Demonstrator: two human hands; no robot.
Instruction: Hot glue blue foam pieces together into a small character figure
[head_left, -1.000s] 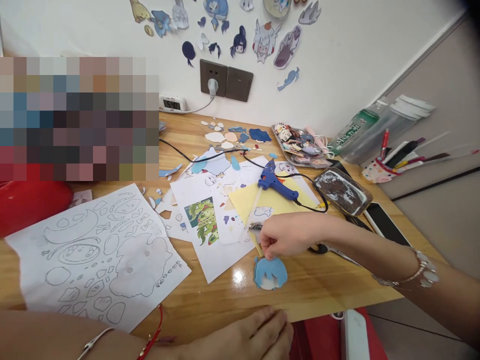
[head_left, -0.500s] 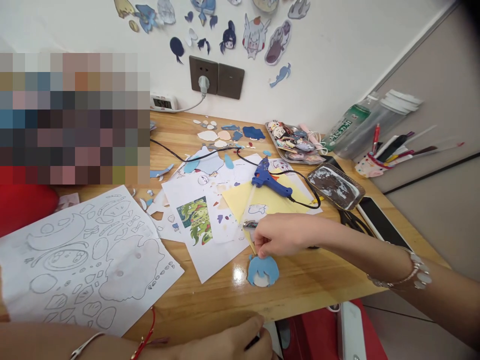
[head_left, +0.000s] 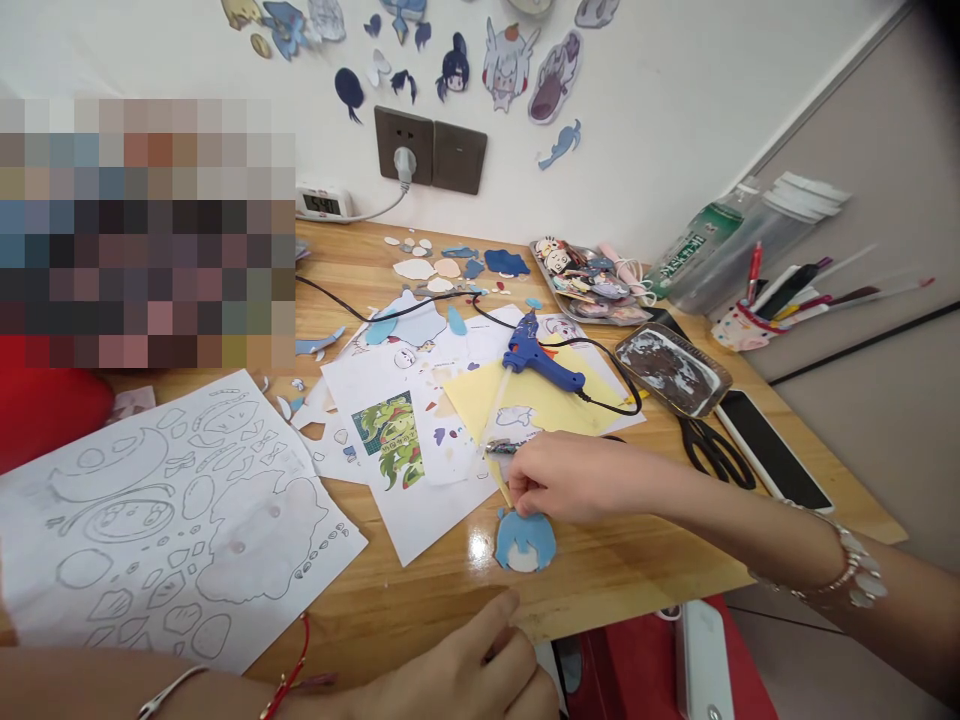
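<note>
My right hand [head_left: 559, 475] is closed in a pinch, its fingertips at the top edge of a small cut-out head with light blue hair [head_left: 525, 535] and a pale face area. The cut-out lies on the wooden table; whatever the fingers pinch is hidden. A small shiny item [head_left: 506, 446], too unclear to name, pokes out beside the knuckles. Below, at the table's front edge, my left hand [head_left: 465, 660] has its index finger stretched toward the cut-out, with the others loosely curled. Nothing shows in it. Behind the right hand lies a blue hot glue gun [head_left: 544, 360].
Sheets with outlined shapes [head_left: 172, 530] cover the left. Black scissors [head_left: 716, 455], a phone [head_left: 776, 450], a stained tray [head_left: 673, 370] and a pen cup [head_left: 742, 325] stand right. A black cord [head_left: 390, 315] crosses the table. A pixelated person [head_left: 150, 240] is at left.
My left hand has risen slightly, and its index finger has stretched out toward the cut-out. My right hand stays pinched at the cut-out's top, its forearm shifted slightly downward.
</note>
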